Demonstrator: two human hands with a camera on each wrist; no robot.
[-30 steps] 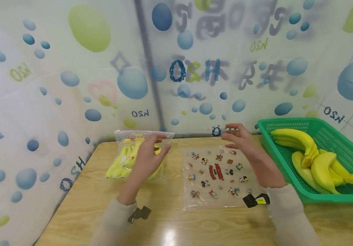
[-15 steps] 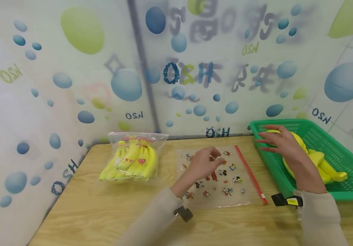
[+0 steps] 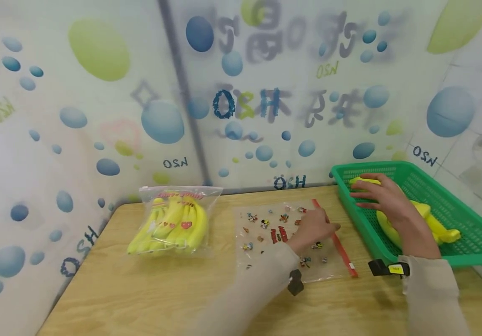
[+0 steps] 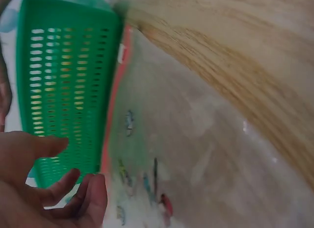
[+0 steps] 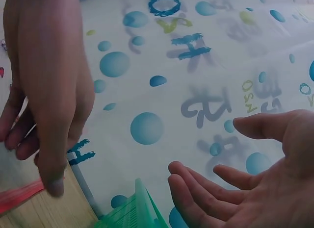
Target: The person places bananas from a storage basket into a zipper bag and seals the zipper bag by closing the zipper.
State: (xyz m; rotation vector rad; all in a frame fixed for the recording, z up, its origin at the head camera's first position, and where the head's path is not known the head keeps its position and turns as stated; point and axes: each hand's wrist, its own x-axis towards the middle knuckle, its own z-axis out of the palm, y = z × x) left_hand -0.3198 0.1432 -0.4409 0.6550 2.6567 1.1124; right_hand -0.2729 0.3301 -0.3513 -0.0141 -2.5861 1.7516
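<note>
left hand (image 3: 314,228) and right hand (image 3: 386,198), both relaxed, gripped nothing; bananas (image 3: 175,231) filled one clear bag (image 3: 212,192), while a flat bag (image 3: 273,212) and basketed fruit (image 3: 444,232) seemingly remained.

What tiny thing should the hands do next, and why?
I'd probably lower the right hand to the bananas in the green basket. That hand holds nothing and seems to be above them, and the flat bag shows no bananas inside, while the filled bag already has some.
</note>
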